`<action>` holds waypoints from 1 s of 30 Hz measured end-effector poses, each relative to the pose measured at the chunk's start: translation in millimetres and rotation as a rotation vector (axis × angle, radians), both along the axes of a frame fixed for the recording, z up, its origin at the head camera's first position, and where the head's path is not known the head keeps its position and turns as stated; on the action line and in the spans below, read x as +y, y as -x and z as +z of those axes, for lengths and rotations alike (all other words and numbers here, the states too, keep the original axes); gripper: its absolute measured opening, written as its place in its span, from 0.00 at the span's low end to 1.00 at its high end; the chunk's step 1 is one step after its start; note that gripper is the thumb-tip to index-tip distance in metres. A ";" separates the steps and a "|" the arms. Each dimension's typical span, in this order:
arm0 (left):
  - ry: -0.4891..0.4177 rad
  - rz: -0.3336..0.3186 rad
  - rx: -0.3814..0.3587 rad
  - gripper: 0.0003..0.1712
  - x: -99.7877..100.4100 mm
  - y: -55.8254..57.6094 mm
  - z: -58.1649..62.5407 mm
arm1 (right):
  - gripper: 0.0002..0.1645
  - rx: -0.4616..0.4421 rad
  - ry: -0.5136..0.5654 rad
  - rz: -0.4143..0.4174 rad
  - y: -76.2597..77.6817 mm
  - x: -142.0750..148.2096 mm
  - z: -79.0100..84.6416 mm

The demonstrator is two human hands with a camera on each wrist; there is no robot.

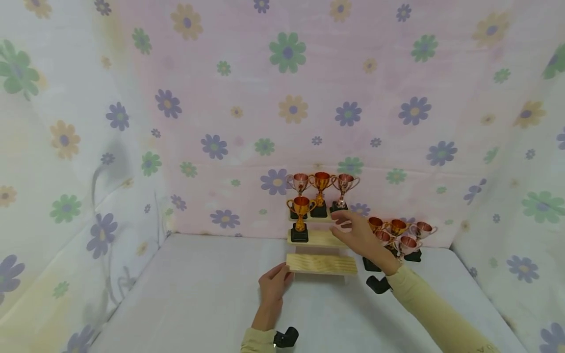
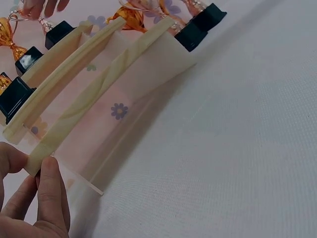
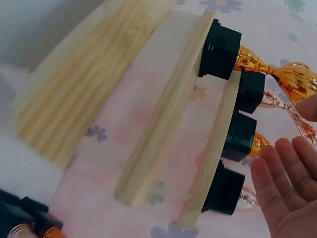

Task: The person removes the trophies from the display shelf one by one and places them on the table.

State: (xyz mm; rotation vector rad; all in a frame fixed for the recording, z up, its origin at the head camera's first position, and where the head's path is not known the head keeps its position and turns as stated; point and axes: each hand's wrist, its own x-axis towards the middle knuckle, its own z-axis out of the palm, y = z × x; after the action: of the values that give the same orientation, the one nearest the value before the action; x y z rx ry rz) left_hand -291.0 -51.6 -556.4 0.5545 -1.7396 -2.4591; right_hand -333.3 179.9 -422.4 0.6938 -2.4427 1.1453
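Observation:
A three-step wooden display shelf (image 1: 321,263) stands at the back of the table. My left hand (image 1: 272,286) pinches the left end of its lowest step, thumb on one side and fingers on the other in the left wrist view. One gold trophy cup (image 1: 300,223) with a black base (image 3: 221,52) sits at the left of the middle step. Along the top step stand a pinkish cup (image 1: 301,180), a gold cup (image 1: 322,180) and another pinkish cup (image 1: 346,182). My right hand (image 1: 359,236), fingers apart and holding nothing, hovers by the right side of the upper steps.
Several more gold and pinkish trophy cups (image 1: 408,243) are grouped on the white table (image 1: 207,294) to the right of the shelf, partly behind my right wrist. Flower-printed cloth (image 1: 238,122) closes off the back and both sides.

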 end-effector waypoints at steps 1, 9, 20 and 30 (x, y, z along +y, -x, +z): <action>0.000 0.002 0.001 0.18 0.3 0.0 -0.1 | 0.22 -0.022 -0.005 0.001 4.0 -4.3 1.5; -0.018 -0.001 0.011 0.18 1.3 0.3 -1.0 | 0.36 -0.086 0.063 -0.007 26.9 -38.3 9.4; -0.028 -0.011 0.036 0.18 -1.1 -1.5 1.9 | 0.38 -0.145 0.352 0.061 39.0 -70.4 4.8; -0.012 -0.006 0.029 0.19 -0.3 -3.4 4.0 | 0.32 -0.092 0.419 0.049 16.9 -88.7 27.2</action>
State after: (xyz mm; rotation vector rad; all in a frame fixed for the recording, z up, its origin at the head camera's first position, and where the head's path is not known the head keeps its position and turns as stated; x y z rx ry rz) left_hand -287.6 -52.0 -552.4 0.5132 -1.7194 -2.4704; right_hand -350.2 91.2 -395.2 0.5810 -2.1562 1.6725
